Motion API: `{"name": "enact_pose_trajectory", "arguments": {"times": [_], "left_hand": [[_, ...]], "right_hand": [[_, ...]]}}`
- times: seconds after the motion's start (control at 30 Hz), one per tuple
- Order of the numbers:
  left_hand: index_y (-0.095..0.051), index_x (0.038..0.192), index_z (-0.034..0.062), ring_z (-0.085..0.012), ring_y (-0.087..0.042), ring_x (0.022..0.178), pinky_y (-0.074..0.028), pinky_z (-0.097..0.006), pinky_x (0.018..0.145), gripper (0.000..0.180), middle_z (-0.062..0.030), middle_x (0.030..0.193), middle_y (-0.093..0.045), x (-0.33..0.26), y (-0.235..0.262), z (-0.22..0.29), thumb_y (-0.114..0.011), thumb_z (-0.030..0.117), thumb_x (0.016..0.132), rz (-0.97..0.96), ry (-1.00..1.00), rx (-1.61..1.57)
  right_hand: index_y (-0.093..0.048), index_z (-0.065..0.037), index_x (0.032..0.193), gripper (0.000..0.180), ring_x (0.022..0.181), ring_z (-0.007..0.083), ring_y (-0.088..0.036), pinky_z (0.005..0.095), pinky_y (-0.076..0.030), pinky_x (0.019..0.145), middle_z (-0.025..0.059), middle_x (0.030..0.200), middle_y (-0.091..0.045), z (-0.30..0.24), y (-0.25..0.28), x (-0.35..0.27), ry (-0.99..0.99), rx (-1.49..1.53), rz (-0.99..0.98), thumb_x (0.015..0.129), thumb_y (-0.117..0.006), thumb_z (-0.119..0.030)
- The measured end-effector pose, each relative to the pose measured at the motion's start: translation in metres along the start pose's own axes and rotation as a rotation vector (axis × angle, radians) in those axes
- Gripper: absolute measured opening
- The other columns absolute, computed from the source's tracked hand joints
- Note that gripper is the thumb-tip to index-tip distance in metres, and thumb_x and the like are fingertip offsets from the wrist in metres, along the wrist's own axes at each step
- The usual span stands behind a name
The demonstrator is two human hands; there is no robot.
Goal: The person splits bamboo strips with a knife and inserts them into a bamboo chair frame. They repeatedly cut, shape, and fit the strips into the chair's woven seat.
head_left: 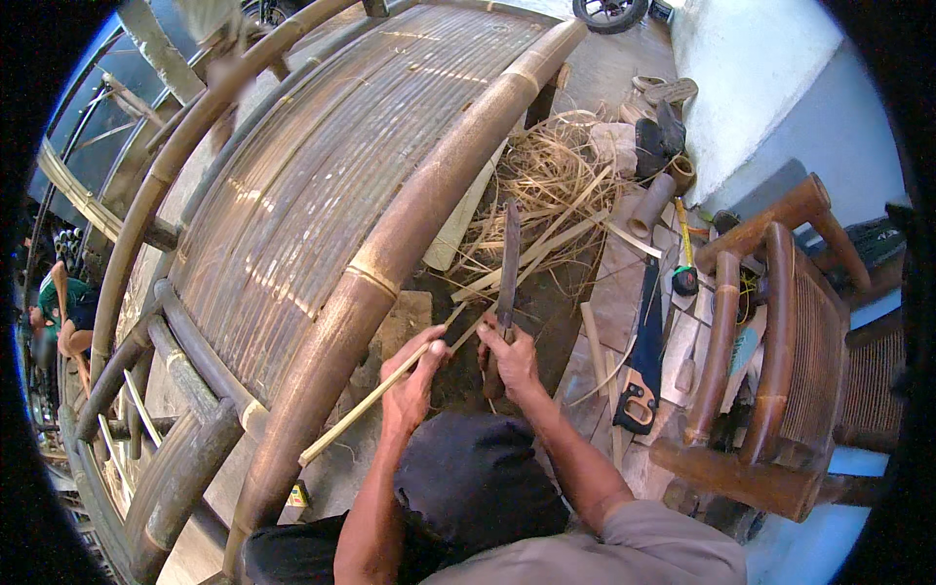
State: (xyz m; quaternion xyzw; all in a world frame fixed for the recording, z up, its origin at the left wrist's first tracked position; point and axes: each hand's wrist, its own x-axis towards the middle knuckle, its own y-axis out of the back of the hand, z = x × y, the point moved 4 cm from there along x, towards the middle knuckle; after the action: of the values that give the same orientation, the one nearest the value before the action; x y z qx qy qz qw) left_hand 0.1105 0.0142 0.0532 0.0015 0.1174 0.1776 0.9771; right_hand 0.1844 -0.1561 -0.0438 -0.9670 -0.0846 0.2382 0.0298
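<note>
My left hand is closed round a long, pale bamboo strip, which slants from the lower left up toward the blade. A long-bladed knife stands with its dark blade pointing away from me. Its handle is in my right hand, the fingers wrapped round it. The strip's far end lies close to the knife, near my right fingers; whether they touch I cannot tell. Both hands are in front of my dark-clad knee, above a dark patch of floor.
A large bamboo bench fills the left. Beyond my hands lies a heap of bamboo shavings. To the right are a handsaw, a tape measure and a small bamboo chair. Another person is at far left.
</note>
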Motion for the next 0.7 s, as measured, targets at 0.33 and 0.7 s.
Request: {"name": "enact_pose_trajectory", "arguments": {"times": [0.33,0.7], "left_hand": [[-0.038,0.157,0.007,-0.0171,-0.067,0.092,-0.054,-0.032,0.088,0.062,-0.0111,0.112,-0.071,0.005,-0.022,-0.013,-0.062,0.025,0.103,-0.406,-0.008,-0.075],[-0.05,0.147,0.0027,-0.0088,-0.049,0.056,-0.042,-0.027,0.052,0.048,0.0013,0.075,-0.054,0.009,-0.024,0.01,-0.051,0.028,0.106,-0.484,0.201,0.092]], "right_hand": [[-0.054,0.003,0.14,0.056,0.081,0.014,-0.062,0.0305,-0.052,0.074,0.0045,0.094,-0.066,-0.025,-0.007,0.054,0.184,0.305,0.238,0.088,-0.068,-0.01],[-0.056,-0.006,0.143,0.057,0.071,0.0177,-0.066,0.0341,-0.054,0.068,0.0097,0.083,-0.07,-0.106,0.018,0.042,0.617,-0.221,0.133,0.09,-0.072,-0.019]]}}
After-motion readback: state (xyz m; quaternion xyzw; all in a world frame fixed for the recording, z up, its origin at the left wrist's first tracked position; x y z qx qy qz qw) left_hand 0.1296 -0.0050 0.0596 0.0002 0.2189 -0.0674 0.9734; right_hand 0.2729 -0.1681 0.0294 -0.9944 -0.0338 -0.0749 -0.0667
